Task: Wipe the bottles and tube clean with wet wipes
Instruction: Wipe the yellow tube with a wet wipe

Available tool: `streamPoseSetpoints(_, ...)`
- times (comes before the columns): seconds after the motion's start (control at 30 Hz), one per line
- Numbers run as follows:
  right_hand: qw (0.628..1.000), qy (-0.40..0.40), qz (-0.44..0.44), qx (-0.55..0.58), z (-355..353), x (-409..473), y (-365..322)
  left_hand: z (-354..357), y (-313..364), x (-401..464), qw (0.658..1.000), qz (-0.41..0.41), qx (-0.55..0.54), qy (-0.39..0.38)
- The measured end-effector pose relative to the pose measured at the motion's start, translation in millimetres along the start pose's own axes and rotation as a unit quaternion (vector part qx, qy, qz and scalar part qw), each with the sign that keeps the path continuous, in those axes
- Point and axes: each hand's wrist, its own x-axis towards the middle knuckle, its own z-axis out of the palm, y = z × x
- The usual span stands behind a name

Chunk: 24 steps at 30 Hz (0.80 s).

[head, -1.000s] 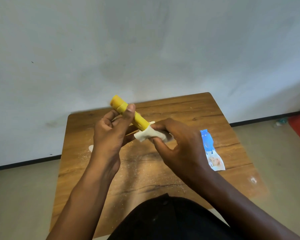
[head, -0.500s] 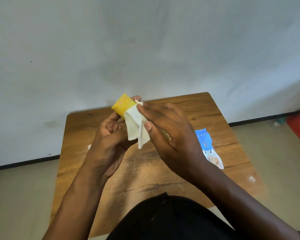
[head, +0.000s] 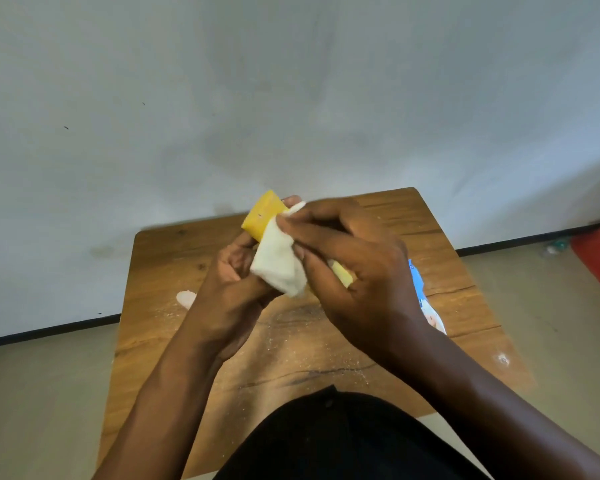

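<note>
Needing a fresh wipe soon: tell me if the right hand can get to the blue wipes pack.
Probably yes: the pack lies on the table just beside the right hand, nothing between, though that hand holds a wipe.

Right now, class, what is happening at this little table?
A person holds a yellow tube above the wooden table. The left hand grips it from below while the right hand presses a white wet wipe around it. A blue wipes packet lies on the table, at the right.
</note>
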Motion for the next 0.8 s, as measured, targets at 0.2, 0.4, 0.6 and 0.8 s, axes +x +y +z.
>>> streamPoseSetpoints(0.2,0.999,0.034,0.004,-0.005,-2.4,6.1,3.5,2.7,5.9,-1.5,1.0,0.009,-0.012,-0.007)
streamPoseSetpoints(0.4,0.998,0.001,-0.056,-0.019,0.0,-19.7,-0.6,-1.6,4.9,-3.5,1.0,0.009,-0.015,0.017)
streamPoseSetpoints(0.6,0.998,-0.013,-0.028,-0.061,6.1,-3.7,0.0,4.2,10.1,-2.3,0.997,0.019,0.066,0.027)
streamPoseSetpoints(0.8,0.996,-0.044,0.014,-0.072,4.3,6.9,10.0,1.8,13.1,-4.3,0.991,0.013,0.128,0.022)
